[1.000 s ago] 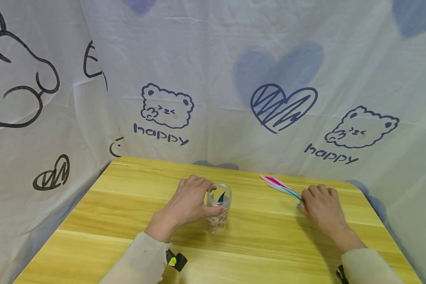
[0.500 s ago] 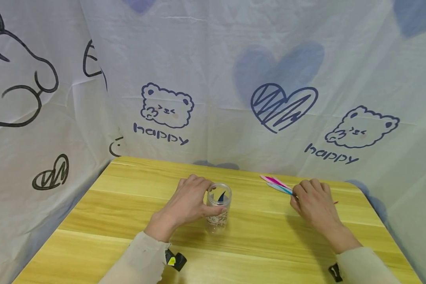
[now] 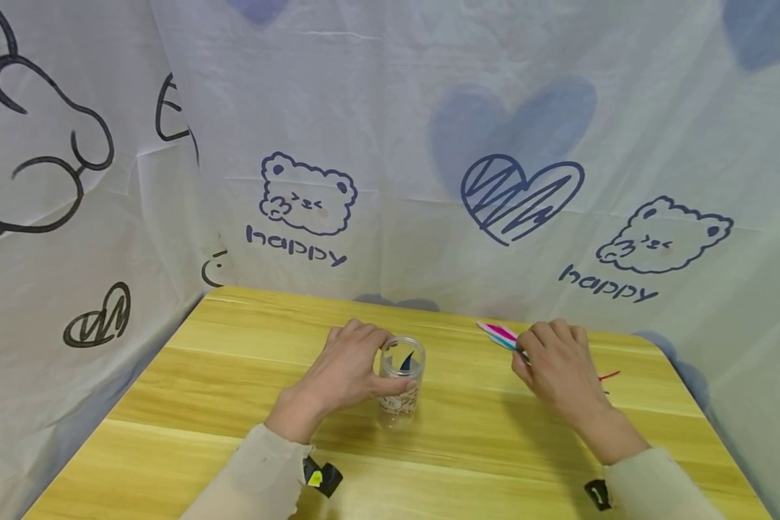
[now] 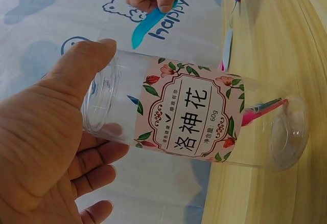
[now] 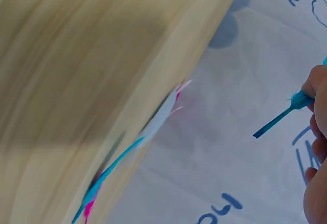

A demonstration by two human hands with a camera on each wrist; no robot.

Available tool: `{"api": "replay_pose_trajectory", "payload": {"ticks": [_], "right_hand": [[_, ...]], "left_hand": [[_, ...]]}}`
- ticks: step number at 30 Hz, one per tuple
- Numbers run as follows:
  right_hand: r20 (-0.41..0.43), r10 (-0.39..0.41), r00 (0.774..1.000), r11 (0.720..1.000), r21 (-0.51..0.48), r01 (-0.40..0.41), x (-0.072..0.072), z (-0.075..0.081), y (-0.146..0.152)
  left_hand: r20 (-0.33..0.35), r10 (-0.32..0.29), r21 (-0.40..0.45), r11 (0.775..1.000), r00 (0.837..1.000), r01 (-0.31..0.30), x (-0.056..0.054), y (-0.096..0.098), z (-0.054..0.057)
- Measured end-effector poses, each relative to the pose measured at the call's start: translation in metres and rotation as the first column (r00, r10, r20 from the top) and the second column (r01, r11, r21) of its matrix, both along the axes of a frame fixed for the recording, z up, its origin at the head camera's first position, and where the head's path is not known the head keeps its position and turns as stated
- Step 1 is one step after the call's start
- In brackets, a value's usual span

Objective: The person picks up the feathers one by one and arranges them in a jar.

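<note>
My left hand [image 3: 338, 372] grips a clear plastic jar [image 4: 250, 93] with a pink floral label; its thumb and fingers hold the rim end. The jar stands upright on the table, and a dark blue feather tip [image 3: 407, 361] shows inside it. Pink and other coloured feather parts show through its lower wall in the left wrist view. My right hand [image 3: 555, 372] pinches a turquoise feather [image 4: 148, 28] above the table. Beneath and beyond that hand lie more feathers, among them a pale blue one [image 5: 160, 112] and a pink one [image 3: 502, 331].
The yellow wood-grain table [image 3: 286, 477] reaches back to a white curtain [image 3: 390, 130] printed with hearts and bears. Another curtain wall closes the left side. A black wrist strap [image 3: 323, 477] sits under the left sleeve, and one on the right.
My right hand has moved left and slightly up, uncovering red and dark feather stems on the table to its right. The left hand and the jar have stayed in place.
</note>
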State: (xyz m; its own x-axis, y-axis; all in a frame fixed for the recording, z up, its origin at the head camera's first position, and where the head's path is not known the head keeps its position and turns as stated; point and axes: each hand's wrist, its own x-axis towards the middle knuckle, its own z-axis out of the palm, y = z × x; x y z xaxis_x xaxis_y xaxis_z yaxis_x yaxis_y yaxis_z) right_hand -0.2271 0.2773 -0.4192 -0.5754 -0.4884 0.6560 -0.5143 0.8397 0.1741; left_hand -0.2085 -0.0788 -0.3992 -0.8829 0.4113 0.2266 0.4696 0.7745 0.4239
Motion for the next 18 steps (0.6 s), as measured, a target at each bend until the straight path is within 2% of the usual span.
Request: {"api": "replay_pose_trajectory", "payload": {"ticks": [9, 18], "right_hand": [[-0.023, 0.045, 0.999, 0.998, -0.035, -0.046, 0.001, 0.011, -0.02], [-0.075, 0.109, 0.991, 0.99, -0.086, -0.116, 0.005, 0.026, -0.043]], "left_hand": [[-0.008, 0.003, -0.012, 1.0, 1.0, -0.003, 0.001, 0.001, 0.001], [-0.053, -0.006, -0.055, 0.998, 0.999, 0.003, 0.001, 0.001, 0.004]]}}
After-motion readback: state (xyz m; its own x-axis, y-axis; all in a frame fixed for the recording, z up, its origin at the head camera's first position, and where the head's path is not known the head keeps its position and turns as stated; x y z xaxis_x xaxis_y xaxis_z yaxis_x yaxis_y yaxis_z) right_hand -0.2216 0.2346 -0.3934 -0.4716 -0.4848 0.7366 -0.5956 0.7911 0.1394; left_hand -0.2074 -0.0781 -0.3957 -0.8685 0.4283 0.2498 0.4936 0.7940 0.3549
